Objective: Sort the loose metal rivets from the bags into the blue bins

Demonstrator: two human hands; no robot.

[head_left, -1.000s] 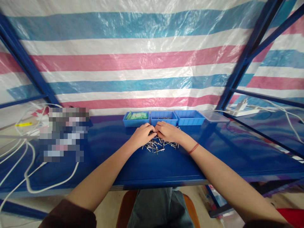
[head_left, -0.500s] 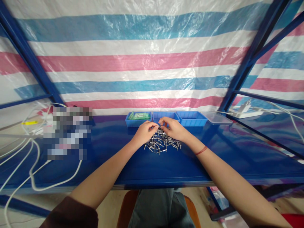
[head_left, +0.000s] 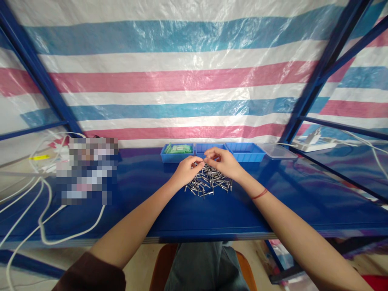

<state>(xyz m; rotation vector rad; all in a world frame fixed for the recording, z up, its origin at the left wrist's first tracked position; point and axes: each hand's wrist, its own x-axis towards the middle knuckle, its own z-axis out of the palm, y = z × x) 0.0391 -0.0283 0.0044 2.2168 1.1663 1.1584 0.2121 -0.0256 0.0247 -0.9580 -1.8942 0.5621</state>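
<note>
A loose pile of silver blind rivets [head_left: 209, 180] with thin stems lies on the blue tabletop, under and in front of both hands. Over the pile's far left side, my left hand [head_left: 188, 169] is closed, thumb and forefinger pinched on what looks like a rivet, mostly hidden now. My right hand [head_left: 224, 163] meets it from the right, fingers curled and thumb tip close to the left fingertips. Whatever the right fingers pinch is too small to make out. Just beyond the hands is the middle blue bin [head_left: 210, 148], partly covered by my right hand.
A left blue bin [head_left: 177, 159] holds a green packet [head_left: 179, 148]; a right blue bin [head_left: 247, 157] stands beside the middle one. A clear plastic lid [head_left: 280, 151] lies farther right. White cables [head_left: 45, 210] run over the table's left side, and a power strip [head_left: 315, 141] sits at right.
My fingertips have come closer together, and the silver stem that showed between them is now mostly hidden. My right thumb has moved toward the left hand. The pile looks much the same.
</note>
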